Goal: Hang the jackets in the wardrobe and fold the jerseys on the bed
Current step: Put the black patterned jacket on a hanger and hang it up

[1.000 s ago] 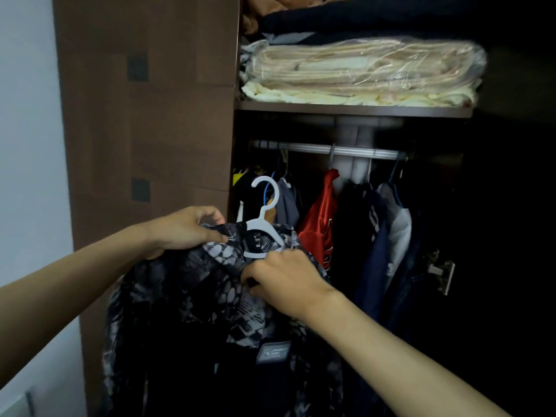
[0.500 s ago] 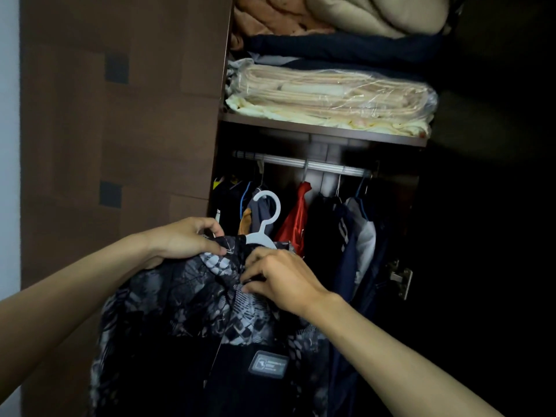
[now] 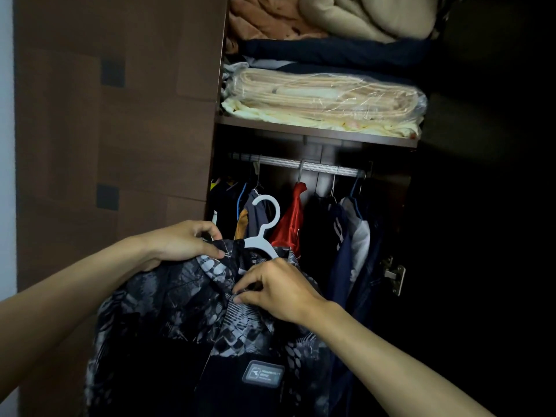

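Both your hands are on the patterned jacket [image 3: 168,308], which you hold up in front of the open wardrobe [image 3: 120,121]. Your left hand [image 3: 183,242] grips the jacket's shoulder at the left, with the fingers curled over the cloth and the thumb pressing on it. Your right hand [image 3: 276,290] pinches the front edge of the jacket just below the collar, between thumb and fingertips. A white hanger [image 3: 263,227] sits inside the collar, and its hook stands up free between your hands, below the rail [image 3: 301,165] and not touching it. On the rail several clothes already hang: a red garment [image 3: 290,221] just behind the hook, dark blue ones [image 3: 340,245] to the right. Above the rail, the shelf [image 3: 316,132] carries a folded blanket in clear plastic [image 3: 325,94], with more bedding [image 3: 331,22] stacked on top. A metal hinge [image 3: 394,275] shows at the right side.
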Demonstrator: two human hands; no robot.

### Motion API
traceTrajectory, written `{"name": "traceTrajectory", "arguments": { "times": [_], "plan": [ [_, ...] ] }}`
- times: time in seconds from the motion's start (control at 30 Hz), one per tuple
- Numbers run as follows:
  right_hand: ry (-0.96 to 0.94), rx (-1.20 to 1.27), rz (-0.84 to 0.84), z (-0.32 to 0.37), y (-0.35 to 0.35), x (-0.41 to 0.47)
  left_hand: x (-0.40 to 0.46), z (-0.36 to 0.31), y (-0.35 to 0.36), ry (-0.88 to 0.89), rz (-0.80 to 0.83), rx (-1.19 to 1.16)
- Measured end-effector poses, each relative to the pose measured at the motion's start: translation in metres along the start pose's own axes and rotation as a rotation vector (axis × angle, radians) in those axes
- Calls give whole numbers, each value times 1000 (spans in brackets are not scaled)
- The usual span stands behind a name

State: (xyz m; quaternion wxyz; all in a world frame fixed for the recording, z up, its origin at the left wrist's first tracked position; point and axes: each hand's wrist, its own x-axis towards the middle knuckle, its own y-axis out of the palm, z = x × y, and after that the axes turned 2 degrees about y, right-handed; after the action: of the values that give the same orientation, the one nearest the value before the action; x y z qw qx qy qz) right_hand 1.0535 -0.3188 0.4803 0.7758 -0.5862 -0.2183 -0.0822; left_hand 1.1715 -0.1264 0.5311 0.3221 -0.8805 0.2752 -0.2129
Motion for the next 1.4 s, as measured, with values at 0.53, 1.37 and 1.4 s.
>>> {"name": "traceTrajectory", "arguments": {
  "times": [0.53, 1.37, 1.4],
  "plan": [
    [-200, -80, -137, 4, -7, -15, -17, -21, 2, -26, 82, 9],
    [316, 612, 49, -24, -62, -13, -29, -18, 11, 183, 22, 23],
    [363, 630, -83, -31, -64, -9, -30, -16, 14, 238, -6, 84]
  ]
}}
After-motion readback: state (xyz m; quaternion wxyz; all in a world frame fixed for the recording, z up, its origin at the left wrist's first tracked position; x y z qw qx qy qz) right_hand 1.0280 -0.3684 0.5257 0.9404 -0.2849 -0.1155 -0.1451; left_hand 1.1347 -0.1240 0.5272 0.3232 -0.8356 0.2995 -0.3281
